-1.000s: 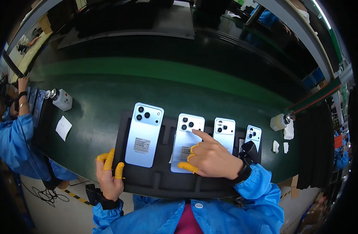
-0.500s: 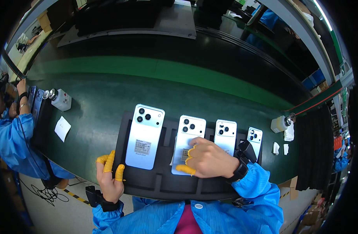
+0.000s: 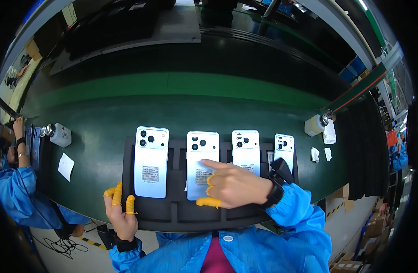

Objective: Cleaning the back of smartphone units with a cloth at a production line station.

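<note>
Four pale blue smartphones lie back up in a black tray (image 3: 150, 213), each with a camera block at its top. My right hand (image 3: 238, 185) is over the second phone (image 3: 203, 154). Its bare index finger stretches onto that phone's back, above a printed label, and the thumb, in a yellow finger cot, rests by the lower end. Its other fingers are bent. My left hand (image 3: 120, 214), with yellow finger cots, stands at the tray's left edge beside the first phone (image 3: 151, 150), fingers apart. The third phone (image 3: 245, 152) and fourth phone (image 3: 286, 152) are partly covered by my right hand and arm.
The tray sits on a green work surface (image 3: 95, 150). A white bottle (image 3: 60, 135) and a paper slip (image 3: 66, 167) are on the left, near a co-worker's sleeve (image 3: 18, 195). A second bottle (image 3: 314, 126) and white wipes (image 3: 329, 132) lie at the right.
The whole view has shifted, so the tray and phones appear further left. My right index finger has straightened and moved left across the second phone's back. My left hand keeps its place by the tray.
</note>
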Motion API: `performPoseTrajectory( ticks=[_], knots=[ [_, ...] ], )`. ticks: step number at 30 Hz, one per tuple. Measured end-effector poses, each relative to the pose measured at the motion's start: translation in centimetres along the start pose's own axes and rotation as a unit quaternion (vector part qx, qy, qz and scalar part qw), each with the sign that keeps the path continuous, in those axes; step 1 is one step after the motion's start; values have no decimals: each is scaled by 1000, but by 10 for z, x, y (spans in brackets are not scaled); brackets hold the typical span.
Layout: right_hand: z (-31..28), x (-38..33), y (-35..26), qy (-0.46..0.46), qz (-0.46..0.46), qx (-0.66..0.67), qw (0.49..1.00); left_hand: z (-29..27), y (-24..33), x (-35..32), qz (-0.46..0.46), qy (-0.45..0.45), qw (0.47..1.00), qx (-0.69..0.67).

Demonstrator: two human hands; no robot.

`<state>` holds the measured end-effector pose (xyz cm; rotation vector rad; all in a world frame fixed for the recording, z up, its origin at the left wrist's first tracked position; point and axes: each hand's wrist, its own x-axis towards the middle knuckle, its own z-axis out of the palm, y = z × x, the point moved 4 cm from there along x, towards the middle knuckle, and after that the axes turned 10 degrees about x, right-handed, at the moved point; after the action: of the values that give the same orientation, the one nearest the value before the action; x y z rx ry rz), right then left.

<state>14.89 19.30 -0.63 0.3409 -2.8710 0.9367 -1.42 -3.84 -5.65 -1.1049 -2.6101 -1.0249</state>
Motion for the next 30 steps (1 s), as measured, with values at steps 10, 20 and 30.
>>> performPoseTrajectory(
  ticks=[10, 20, 30],
  knots=[
    [-3, 2, 37, -28, 6, 40, 999, 2, 0, -1, -3, -11, 1000, 5],
    [-62, -123, -14, 172, 186, 26, 967, 4, 0, 4, -12, -26, 999, 19],
    [-70, -313, 7, 433, 543, -246, 676, 14, -26, 3, -18, -39, 999, 4]
  ],
)
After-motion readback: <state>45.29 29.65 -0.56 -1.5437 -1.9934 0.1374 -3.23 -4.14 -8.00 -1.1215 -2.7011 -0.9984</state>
